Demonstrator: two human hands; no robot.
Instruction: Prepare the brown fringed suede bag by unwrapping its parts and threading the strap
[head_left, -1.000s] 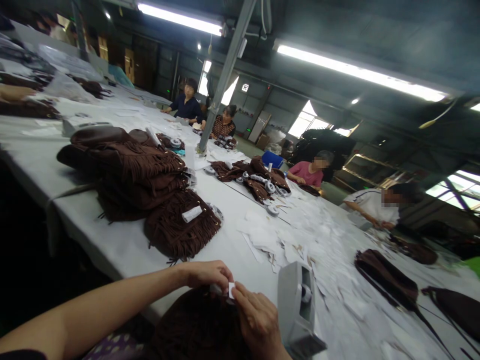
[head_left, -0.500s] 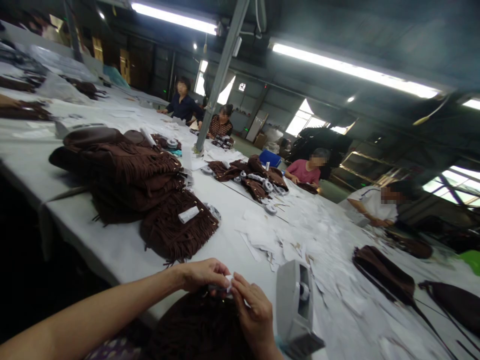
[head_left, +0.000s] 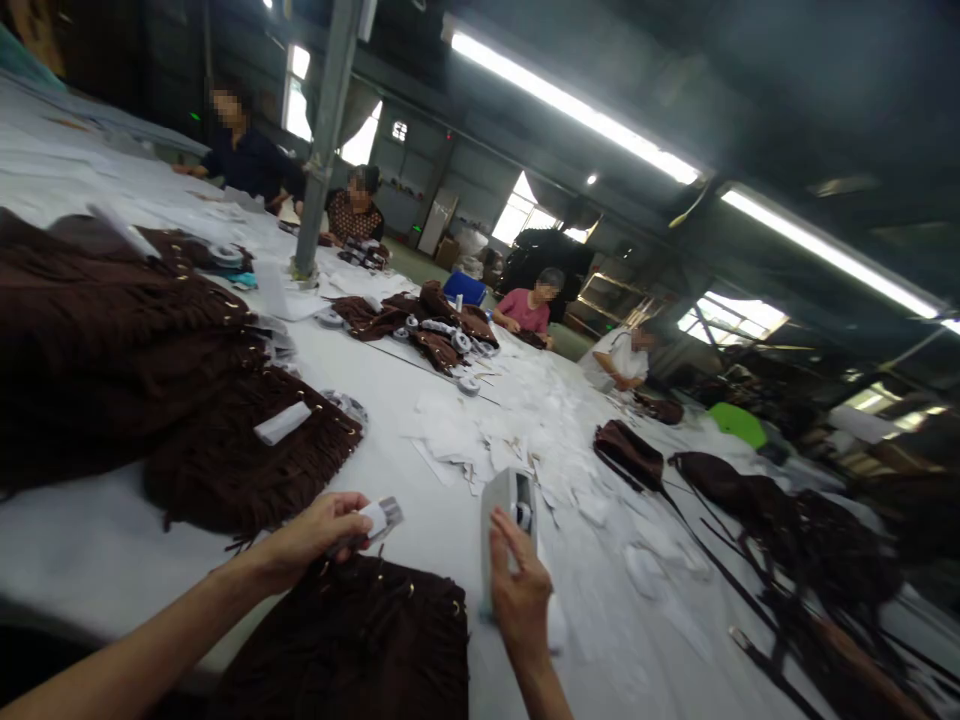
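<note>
My left hand (head_left: 315, 535) is closed in a pinch on a small white-wrapped metal part (head_left: 379, 520), just above a brown fringed bag (head_left: 360, 645) lying at the table's near edge. My right hand (head_left: 517, 590) rests against a grey tape dispenser (head_left: 501, 520) standing upright on the table, with its fingers reaching up toward the roll. Whether those fingers hold tape is hidden by blur.
A stack of brown fringed bags (head_left: 112, 350) fills the left side. White paper scraps (head_left: 480, 440) litter the middle of the white table (head_left: 405, 390). More brown bags and straps (head_left: 750, 510) lie to the right. Several other people work along the far side, past a metal pole (head_left: 322, 140).
The two hands have parted: the left keeps the small wrapped part, the right has moved right to the tape dispenser. The camera has swung to the right.
</note>
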